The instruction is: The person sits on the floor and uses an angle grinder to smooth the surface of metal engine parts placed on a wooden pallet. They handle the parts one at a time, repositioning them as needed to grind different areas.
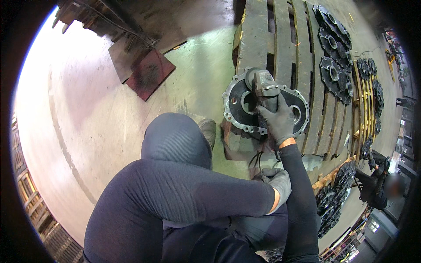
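My right hand (280,119), in a dark glove, grips the body of an angle grinder (265,86). The grinder's head and disc lie over the upper edge of a large cast metal housing cover (240,117). The cover has a scalloped rim with bolt holes and two round bores, its bright rim standing out from the black inside. Below it, my gloved left hand (279,183) is closed by my leg, with the black power cord (259,163) looping into its fingers. Part of the cover is hidden behind the grinder and my right hand.
The cover lies on a wooden pallet (287,44). More black cast covers (335,52) line its far right side. Further pallets with castings (335,197) stand to the right, near another person (375,182). A reddish plate (150,73) lies on the floor at upper left.
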`<state>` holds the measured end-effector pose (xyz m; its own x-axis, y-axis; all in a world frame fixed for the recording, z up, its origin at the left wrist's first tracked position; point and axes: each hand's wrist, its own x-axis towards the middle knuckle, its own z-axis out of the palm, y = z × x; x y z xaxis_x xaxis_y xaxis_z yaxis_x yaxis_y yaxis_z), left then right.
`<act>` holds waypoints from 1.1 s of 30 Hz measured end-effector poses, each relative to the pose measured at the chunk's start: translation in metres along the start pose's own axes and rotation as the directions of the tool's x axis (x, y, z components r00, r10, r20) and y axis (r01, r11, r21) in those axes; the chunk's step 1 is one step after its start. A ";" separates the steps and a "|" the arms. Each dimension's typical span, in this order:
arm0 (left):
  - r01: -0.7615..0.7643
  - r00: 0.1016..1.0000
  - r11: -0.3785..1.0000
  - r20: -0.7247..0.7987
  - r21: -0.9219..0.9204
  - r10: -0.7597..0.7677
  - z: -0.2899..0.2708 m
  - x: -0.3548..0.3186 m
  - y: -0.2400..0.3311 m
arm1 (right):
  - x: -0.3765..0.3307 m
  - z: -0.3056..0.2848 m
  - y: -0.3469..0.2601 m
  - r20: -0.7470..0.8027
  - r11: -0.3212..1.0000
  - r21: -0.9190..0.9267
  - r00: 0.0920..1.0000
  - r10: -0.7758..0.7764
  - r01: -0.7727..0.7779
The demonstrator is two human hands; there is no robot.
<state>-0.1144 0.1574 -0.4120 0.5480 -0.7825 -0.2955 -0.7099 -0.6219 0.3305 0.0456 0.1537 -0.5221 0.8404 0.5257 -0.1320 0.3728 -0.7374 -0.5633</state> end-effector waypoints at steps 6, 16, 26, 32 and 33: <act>0.074 0.997 0.994 0.029 0.083 -0.077 0.000 -0.012 0.007 | -0.014 -0.008 -0.029 0.063 0.999 0.033 0.998 0.020 -0.022; -0.033 0.999 0.999 -0.010 -0.041 0.033 0.000 -0.024 0.020 | -0.036 0.001 -0.044 0.225 0.958 0.265 0.973 0.052 -0.112; -0.152 0.983 0.986 0.099 -0.061 0.158 0.007 -0.043 0.026 | -0.079 0.004 -0.051 0.302 0.949 0.303 0.953 -0.014 -0.082; -0.024 0.956 0.998 0.290 -0.064 0.041 -0.014 -0.058 0.026 | -0.111 0.001 -0.059 0.319 0.953 0.268 0.947 0.048 -0.139; -0.022 0.952 0.998 0.303 -0.057 0.038 -0.016 -0.058 0.027 | -0.117 -0.001 -0.058 0.313 0.957 0.251 0.948 0.065 -0.149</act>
<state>-0.1583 0.1857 -0.3711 0.3604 -0.7603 -0.5404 -0.6957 -0.6050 0.3873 -0.0736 0.1350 -0.4729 0.6977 0.5826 -0.4168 0.1332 -0.6772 -0.7236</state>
